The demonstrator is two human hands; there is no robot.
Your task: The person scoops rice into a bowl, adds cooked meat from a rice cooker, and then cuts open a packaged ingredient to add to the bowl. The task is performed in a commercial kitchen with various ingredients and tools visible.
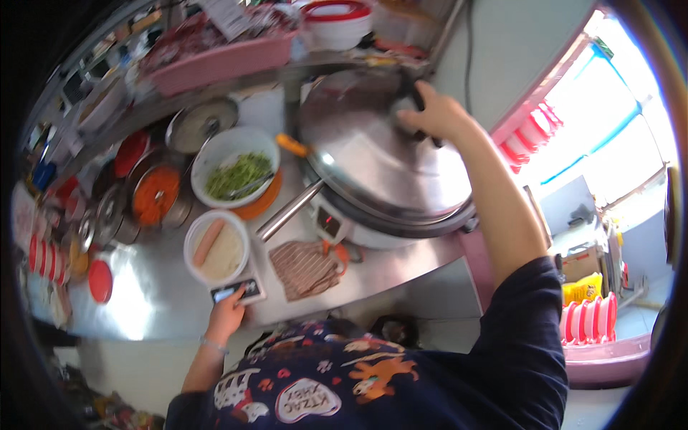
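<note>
My right hand (441, 113) is wrapped round the black handle of a large domed steel lid (351, 143). The lid lies over a wide round electric griddle (401, 228) with a small control box (331, 223). At the lower left, my left hand (226, 315) reaches the front of a kitchen scale (251, 288), one finger stretched onto its panel and the others partly hidden. On that scale stands a white round tub (245, 244), holding a pale food (223, 252) and a pinkish sausage (208, 242). A brown striped cloth (301, 269) lies between scale and griddle.
Left of the griddle are a white bowl of shredded greens (244, 172) with a utensil, a steel pot of orange shreds (154, 193), and a lidded pot (204, 125). A steel handle (290, 210) juts over the counter's front. A pink bin (222, 64) stands behind.
</note>
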